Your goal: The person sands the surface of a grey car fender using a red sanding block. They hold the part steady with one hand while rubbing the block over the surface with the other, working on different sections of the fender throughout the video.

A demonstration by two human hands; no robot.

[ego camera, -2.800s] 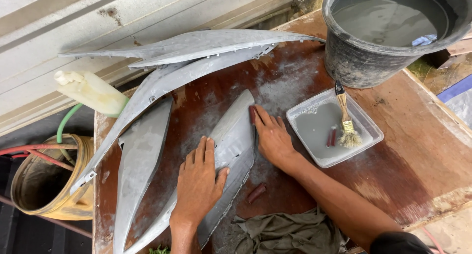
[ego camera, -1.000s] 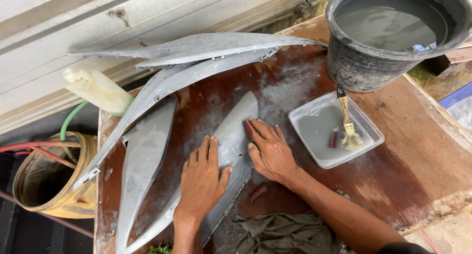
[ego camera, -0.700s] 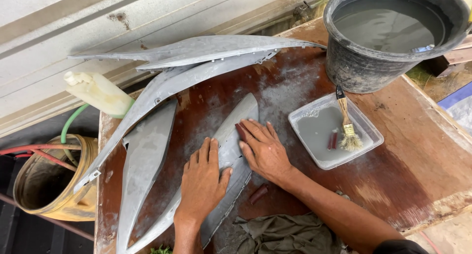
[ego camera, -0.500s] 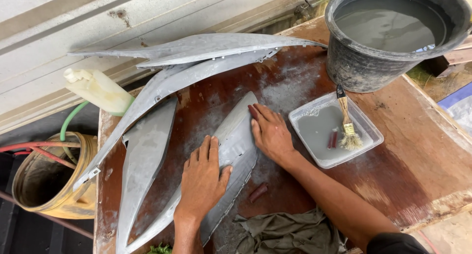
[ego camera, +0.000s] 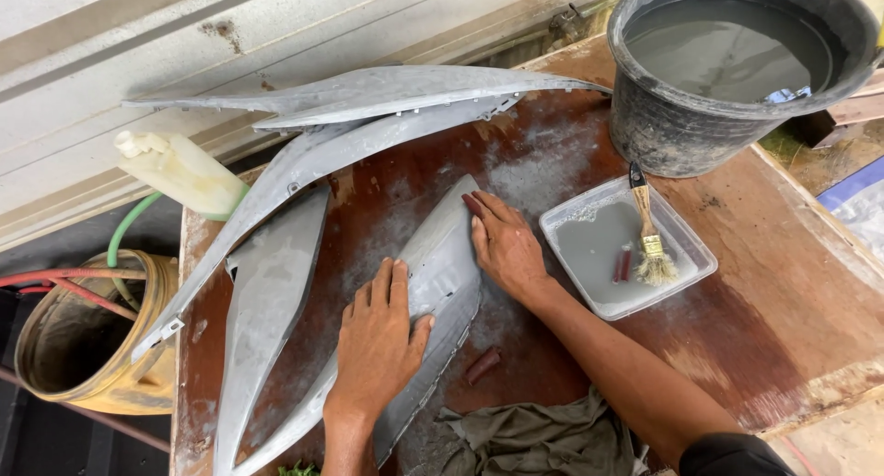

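On the wet brown table (ego camera: 783, 283), the left hand (ego camera: 378, 333) and right hand (ego camera: 505, 248) press flat, fingers open, on a grey curved panel (ego camera: 440, 283).

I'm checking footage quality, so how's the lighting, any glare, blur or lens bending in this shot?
Head view: soft even daylight, faint shadows under the left hand and right hand; pale sheen on the bucket water, no harsh glare; grey panel sharp, no motion blur; the wall lines bow slightly near the top edge.
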